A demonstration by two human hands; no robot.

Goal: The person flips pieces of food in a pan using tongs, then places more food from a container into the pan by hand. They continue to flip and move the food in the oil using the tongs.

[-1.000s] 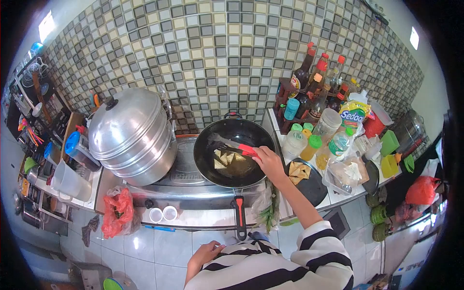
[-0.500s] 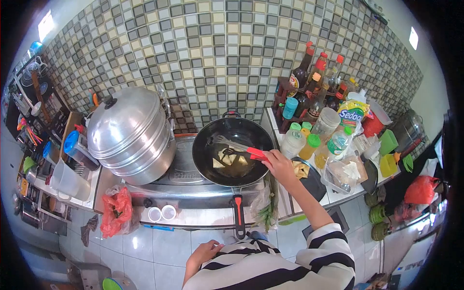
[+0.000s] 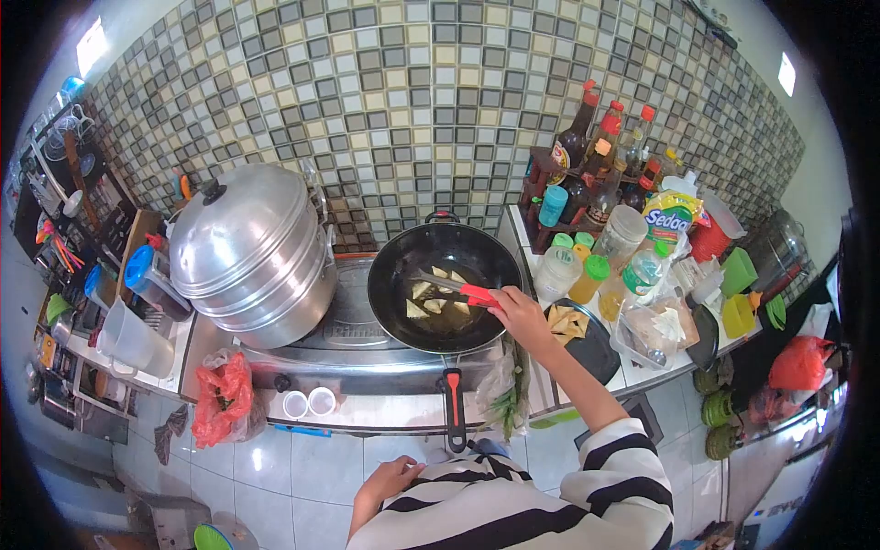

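My right hand is closed on the red handle of a pair of tongs, whose metal arms reach over the black wok. Several pale triangular pieces lie in oil in the wok, close to the tongs' tips. The wok sits on the stove, its black and red handle towards me. My left hand rests against the striped shirt at my waist, its fingers curled; whether it holds anything is hidden. Folded pastry pieces lie on a dark tray right of the wok.
A large metal steamer stands left of the wok. Sauce bottles and jars crowd the right counter. Two white cups sit on the front ledge, near a red plastic bag. Green leaves hang over the edge.
My right hand and the tongs have shifted slightly left and down, and the tongs' arms now lie at a different angle. The pieces in the wok have moved a little. My left hand has not moved.
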